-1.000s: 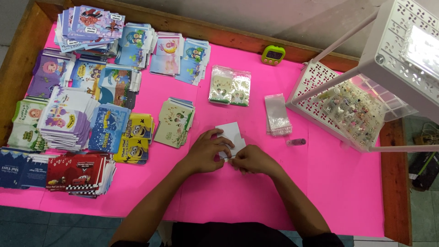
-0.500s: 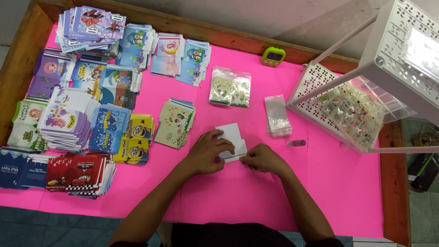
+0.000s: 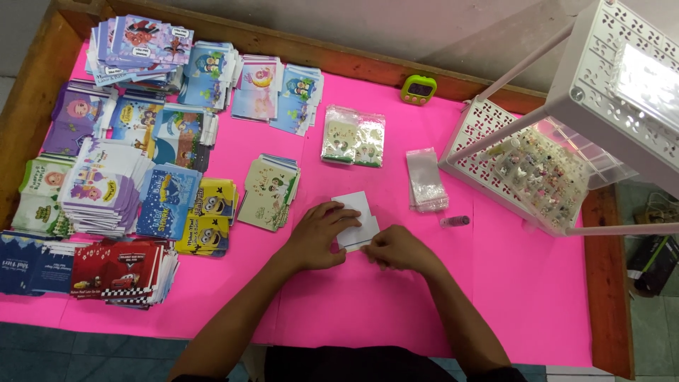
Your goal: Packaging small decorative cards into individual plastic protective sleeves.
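small white card [image 3: 353, 216], flat on pink surface [image 3: 495, 297]

Pink-covered table [image 3: 537, 304] carrying card stacks [image 3: 106, 191] and white basket [image 3: 495, 141]

right hand [image 3: 399, 249] shifted right, white card [image 3: 356, 219] more exposed

Matt white paper card [image 3: 356, 219], matt pink paper table cover [image 3: 537, 297], rough wooden table edge [image 3: 608, 283], glossy clear plastic bags [image 3: 426, 180], white perforated plastic basket [image 3: 488, 134], glossy printed card packs [image 3: 106, 187]
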